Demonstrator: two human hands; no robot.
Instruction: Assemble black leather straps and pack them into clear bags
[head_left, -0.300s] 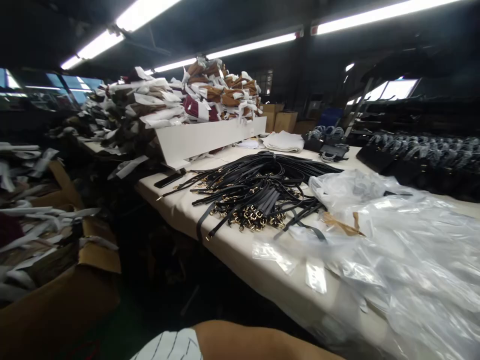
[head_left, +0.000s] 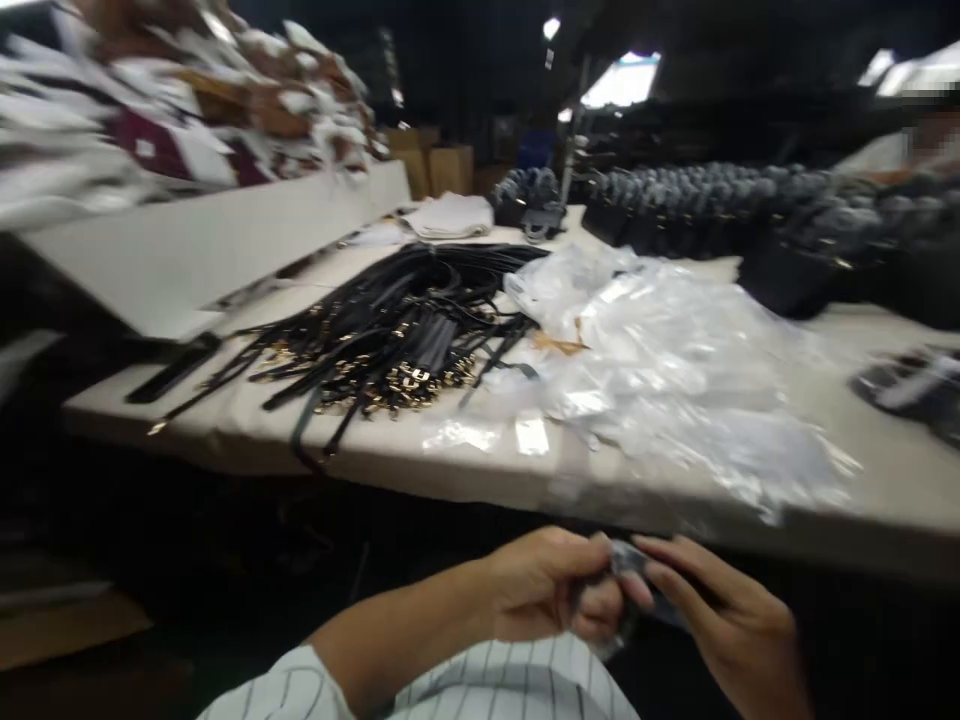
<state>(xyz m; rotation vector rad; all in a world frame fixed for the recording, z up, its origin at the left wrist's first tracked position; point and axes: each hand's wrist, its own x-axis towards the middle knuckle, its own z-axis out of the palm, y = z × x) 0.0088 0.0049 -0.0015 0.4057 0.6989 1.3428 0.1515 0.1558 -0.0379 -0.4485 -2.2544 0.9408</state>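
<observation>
Close to my body, below the table's front edge, my left hand (head_left: pixel 544 585) is closed around a dark, curved piece wrapped in clear plastic (head_left: pixel 624 560). It looks like a bag handle, but blur and my fingers hide most of it. The fingers of my right hand (head_left: pixel 724 610) pinch the same piece from the other side. Beyond my hands, a heap of clear plastic bags (head_left: pixel 675 370) covers part of the table. To its left lies a pile of black straps (head_left: pixel 405 330) with gold-coloured buckles.
Rows of black handbags (head_left: pixel 675 215) with wrapped handles stand at the back right. A white board (head_left: pixel 247 235) borders a tall stack of wrapped pieces at left. Folded white cloth (head_left: pixel 450 215) lies farther back on the cream-covered table (head_left: pixel 480 475). Part of another person (head_left: pixel 885 155) shows at far right.
My view has swung to the right and down. Both hands and the plastic-wrapped piece now show; before, only my left arm and sleeve did.
</observation>
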